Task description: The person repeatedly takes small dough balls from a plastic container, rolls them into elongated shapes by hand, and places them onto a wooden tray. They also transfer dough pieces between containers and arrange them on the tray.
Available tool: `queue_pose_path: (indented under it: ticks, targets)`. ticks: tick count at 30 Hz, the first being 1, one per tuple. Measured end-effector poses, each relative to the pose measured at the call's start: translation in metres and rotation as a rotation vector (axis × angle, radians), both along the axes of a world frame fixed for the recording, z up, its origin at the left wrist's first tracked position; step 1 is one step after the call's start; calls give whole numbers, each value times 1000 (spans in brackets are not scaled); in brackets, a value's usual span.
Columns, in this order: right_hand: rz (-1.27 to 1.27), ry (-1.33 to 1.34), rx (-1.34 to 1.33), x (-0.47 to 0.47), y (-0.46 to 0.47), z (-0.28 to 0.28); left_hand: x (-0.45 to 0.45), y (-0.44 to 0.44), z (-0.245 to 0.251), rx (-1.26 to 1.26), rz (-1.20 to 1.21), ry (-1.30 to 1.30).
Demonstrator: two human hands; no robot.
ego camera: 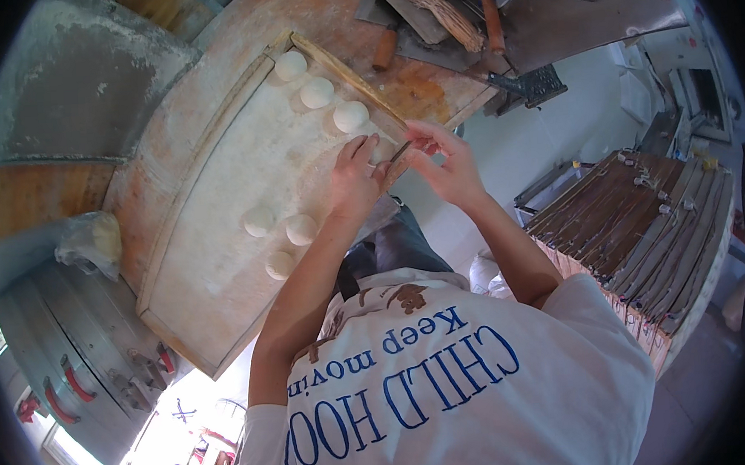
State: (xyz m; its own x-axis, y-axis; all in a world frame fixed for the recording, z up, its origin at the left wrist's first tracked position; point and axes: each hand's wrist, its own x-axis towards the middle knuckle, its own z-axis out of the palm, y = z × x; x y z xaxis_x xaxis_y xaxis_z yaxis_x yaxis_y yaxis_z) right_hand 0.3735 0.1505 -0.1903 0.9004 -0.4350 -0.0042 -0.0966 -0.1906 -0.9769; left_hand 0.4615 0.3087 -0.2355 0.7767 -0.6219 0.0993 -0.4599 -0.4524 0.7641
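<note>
A shallow wood-rimmed tray, dusted pale with flour, lies on the table before me. Several round dough balls stand on it, one group at the far end around a dough ball and another nearer, around a second ball. My left hand curls around a partly hidden dough ball by the tray's right rim. Close beside it, the fingertips of my right hand pinch a thin dark strip, whose exact kind I cannot make out. Its tip is close to the ball.
Beyond the tray a straw brush and a wooden-handled tool lie on the worktop. At right stands a rack of long slats with cords. A metal cabinet with red handles and a plastic bag are at left.
</note>
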Motion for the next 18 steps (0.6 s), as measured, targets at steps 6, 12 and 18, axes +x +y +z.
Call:
queue_pose_path:
  ticks: [6,12,18]
  targets:
    - [-7,45,21,-14,-3,-12,7,-15,-6,-53,-86,-144]
    - [-29,44,-21,-14,-7,-13,7,0,18,-11,-68,-116]
    - [-117,39,15,-12,-11,-17,24,156,17,274,310,-177]
